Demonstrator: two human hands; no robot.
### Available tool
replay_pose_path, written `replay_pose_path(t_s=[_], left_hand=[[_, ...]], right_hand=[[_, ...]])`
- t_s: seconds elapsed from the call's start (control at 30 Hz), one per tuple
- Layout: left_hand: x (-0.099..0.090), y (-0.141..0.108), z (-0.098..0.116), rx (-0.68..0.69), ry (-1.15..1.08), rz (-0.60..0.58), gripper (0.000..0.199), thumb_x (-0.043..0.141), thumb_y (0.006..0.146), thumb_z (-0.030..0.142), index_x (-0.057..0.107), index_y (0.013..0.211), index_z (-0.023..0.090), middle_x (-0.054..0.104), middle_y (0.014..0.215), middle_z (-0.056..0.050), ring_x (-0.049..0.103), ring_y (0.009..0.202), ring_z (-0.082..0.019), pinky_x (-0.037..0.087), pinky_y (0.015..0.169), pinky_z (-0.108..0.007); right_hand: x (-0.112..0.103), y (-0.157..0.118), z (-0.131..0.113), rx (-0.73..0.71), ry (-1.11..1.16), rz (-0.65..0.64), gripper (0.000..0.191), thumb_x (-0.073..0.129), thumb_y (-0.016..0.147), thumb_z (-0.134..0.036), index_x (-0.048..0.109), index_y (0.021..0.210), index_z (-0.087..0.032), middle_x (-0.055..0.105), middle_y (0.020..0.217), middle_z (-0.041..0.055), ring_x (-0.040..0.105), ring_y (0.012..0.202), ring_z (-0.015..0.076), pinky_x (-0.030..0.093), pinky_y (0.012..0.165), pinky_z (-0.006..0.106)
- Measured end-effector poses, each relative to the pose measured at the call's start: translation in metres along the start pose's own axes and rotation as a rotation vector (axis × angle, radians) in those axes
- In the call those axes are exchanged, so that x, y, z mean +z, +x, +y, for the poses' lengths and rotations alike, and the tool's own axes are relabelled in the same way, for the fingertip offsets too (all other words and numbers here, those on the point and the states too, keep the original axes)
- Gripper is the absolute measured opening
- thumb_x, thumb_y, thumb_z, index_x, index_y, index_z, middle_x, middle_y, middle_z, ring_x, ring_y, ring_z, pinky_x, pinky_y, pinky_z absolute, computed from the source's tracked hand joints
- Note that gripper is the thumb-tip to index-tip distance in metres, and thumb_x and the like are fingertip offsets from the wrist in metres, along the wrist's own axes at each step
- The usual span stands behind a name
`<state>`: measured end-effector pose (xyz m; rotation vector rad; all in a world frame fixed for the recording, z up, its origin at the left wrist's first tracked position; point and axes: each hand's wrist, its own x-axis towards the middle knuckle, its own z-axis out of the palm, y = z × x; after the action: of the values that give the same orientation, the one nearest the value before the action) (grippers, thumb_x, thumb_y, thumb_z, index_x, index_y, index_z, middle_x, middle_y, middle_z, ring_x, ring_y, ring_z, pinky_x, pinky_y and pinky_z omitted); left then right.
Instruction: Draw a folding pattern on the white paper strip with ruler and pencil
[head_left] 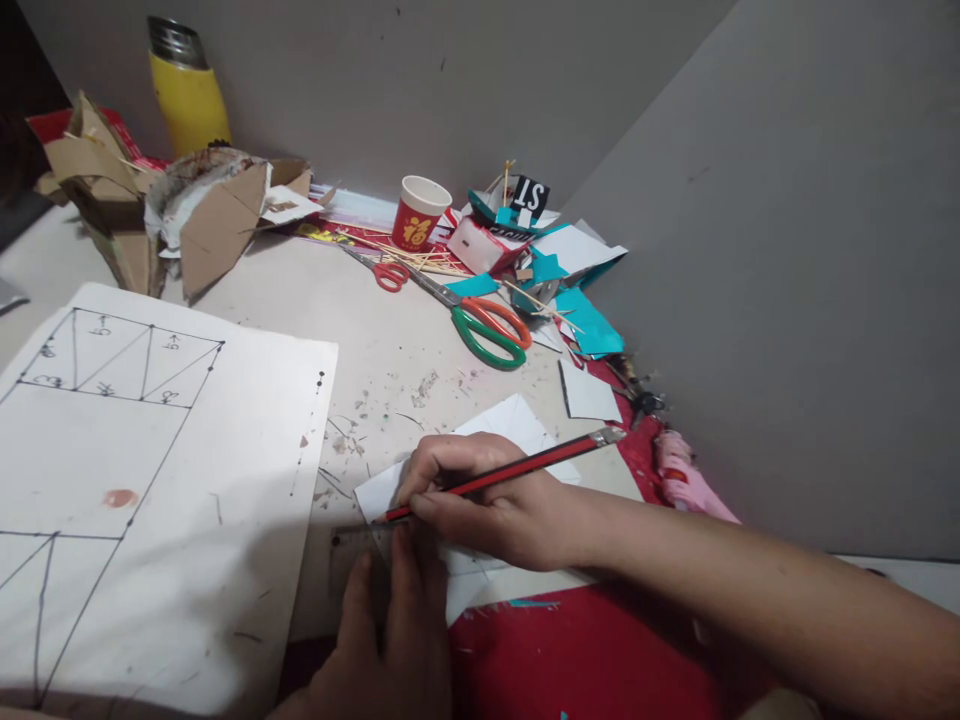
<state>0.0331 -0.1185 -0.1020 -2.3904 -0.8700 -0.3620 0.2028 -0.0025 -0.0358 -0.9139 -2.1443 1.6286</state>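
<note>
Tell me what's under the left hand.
The left hand's fingers rest on a see-through ruler; white card shows beside them. Whatever lies directly beneath the fingers and palm is covered, so I can't tell.

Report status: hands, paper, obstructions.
Right hand gripping pencil, tip near edge of small white paper. Left hand on clear ruler. Large scissors beyond, touching neither.

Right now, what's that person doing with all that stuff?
The person's right hand holds a red and black pencil, its tip down by the edge of a clear ruler. The left hand has its fingers on the ruler, over some white paper. To the left lies a big sheet with lines drawn on it. Two pairs of scissors lie farther back, near a red cup.
</note>
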Motion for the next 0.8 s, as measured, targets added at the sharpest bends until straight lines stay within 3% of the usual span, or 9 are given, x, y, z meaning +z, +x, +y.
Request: replay_pose_path(t_s=[0.8], left_hand=[[0.0015,-0.0007,0.0020,-0.024,-0.024,0.018,0.037,0.053,0.089,0.031,0.074,0.113,0.012,0.072,0.122,-0.012,0.063,0.109,-0.031,0.049,0.084,-0.041]], right_hand=[[-0.0027,0.0068,-0.0042,0.018,-0.015,-0.031,0.011,0.056,0.087,-0.019,0.061,0.078,-0.016,0.059,0.072,-0.0004,0.051,0.064,0.0099,0.043,0.057,0.022]])
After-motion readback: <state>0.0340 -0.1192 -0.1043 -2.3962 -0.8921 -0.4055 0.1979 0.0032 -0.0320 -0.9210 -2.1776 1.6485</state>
